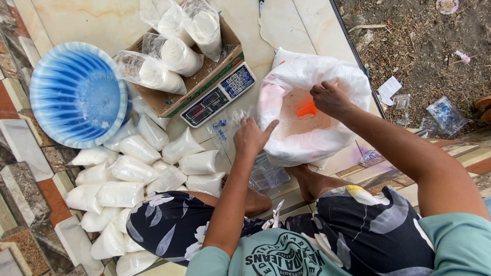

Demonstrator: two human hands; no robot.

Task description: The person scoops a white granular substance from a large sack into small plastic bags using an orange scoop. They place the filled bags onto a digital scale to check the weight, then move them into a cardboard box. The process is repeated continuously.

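This looks like the tiled porch of a home used for small-scale packing, right beside a yard of bare, littered dirt (424, 46). A digital weighing scale (219, 95) sits on the floor tiles (97, 20) by a cardboard box (197, 76), among many filled clear bags (133, 174) of white powder and a blue plastic basin (76, 94).

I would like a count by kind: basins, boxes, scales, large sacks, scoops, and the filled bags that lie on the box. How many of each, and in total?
Blue basin: 1
Cardboard box: 1
Weighing scale: 1
Large white sack: 1
Orange scoop: 1
Filled bags on the box: 4
Total: 9
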